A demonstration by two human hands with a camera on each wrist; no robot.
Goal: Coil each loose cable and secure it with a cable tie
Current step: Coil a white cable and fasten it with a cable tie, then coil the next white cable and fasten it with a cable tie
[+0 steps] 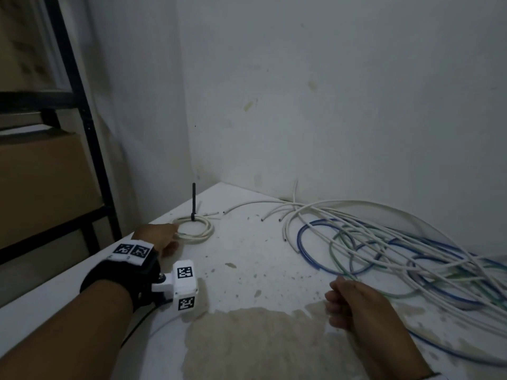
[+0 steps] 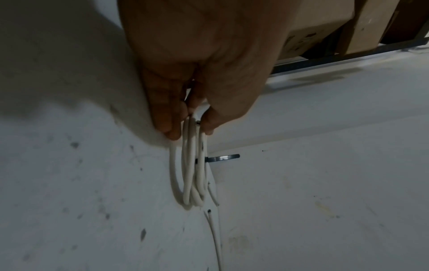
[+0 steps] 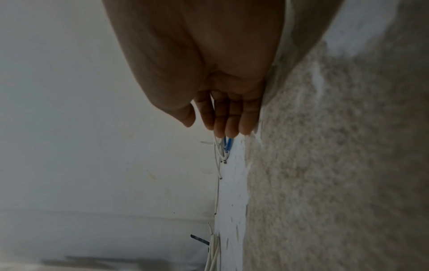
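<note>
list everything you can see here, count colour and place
coiled cable: one, white, far left of the table, left fingers on its near edge
cable tie: one, black, around the coil's far side, tail upright
loose cables: several, white, blue and green, tangled on the right
table: one, white, stained, brownish patch at the near edge
cardboard boxes: brown, on a black shelf frame at left
wrist camera: one, white, on the left wrist
left hand: pinches the coil
right hand: loosely curled, holds nothing

Lies flat near the table's far left corner: a small white coil, bound by a black cable tie with tail upright. Sprawl loose to the right: tangled white, blue and green cables
</note>
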